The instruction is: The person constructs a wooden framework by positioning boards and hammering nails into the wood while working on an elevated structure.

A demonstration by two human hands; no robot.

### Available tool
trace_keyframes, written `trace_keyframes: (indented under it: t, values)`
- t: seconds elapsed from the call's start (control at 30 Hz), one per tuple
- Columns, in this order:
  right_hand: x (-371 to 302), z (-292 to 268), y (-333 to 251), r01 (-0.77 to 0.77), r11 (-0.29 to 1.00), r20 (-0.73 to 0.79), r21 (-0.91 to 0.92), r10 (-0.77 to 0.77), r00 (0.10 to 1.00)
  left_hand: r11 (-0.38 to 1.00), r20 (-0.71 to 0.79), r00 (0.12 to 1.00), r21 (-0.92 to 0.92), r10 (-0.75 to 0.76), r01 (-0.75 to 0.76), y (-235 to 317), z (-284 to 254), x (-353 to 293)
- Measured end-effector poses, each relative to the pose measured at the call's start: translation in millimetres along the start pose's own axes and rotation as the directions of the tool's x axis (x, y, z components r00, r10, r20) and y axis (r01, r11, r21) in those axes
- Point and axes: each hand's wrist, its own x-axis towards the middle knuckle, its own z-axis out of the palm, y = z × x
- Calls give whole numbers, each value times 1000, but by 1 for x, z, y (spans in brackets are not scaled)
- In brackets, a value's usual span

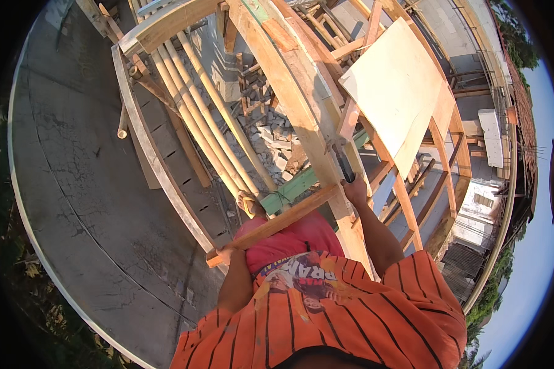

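Note:
My left hand (230, 254) is closed around the left end of a short wooden batten (280, 222), where it meets a long narrow timber (158, 157). The batten lies crosswise in front of me, and its right end rests against a wide pale wooden beam (310, 132). Over on that beam, my right hand (355, 189) is closed on the dark handle of a hammer (344, 165). The hammer's head points away from me, just above the beam's surface. Whether it touches the wood I cannot tell. A green-painted board (292, 189) lies just beyond the batten.
A pale plywood sheet (396, 92) lies on the timber frame to the right. Several bamboo poles (206, 123) slope down at the left, with broken rubble (280, 144) far below between the beams. My sandalled foot (249, 204) is near the poles. A grey concrete surface (92, 184) curves along the left.

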Motion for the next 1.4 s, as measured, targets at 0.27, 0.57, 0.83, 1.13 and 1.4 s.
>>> trace_keyframes:
  t: [0.27, 0.57, 0.83, 1.13, 1.4]
  values:
    - [3, 39, 31, -52, 998, -55, 29, 54, 997, 970, 230, 963, 229, -137, 83, -4, 26, -11]
    - [27, 59, 51, 31, 994, 59, 103, -37, 998, 965, 239, 969, 261, -66, 1, 7, 18, -23]
    - [22, 55, 36, -102, 990, 23, 97, 100, 995, 974, 101, 991, 201, 88, -107, 36, -40, -16]
    - [96, 31, -42, -86, 874, -263, 478, 235, 936, 984, 39, 987, 87, 154, -157, 50, -72, -14]
    - [176, 58, -34, -136, 875, -138, 464, 223, 965, 989, 33, 988, -24, 148, -148, 48, -61, -13]
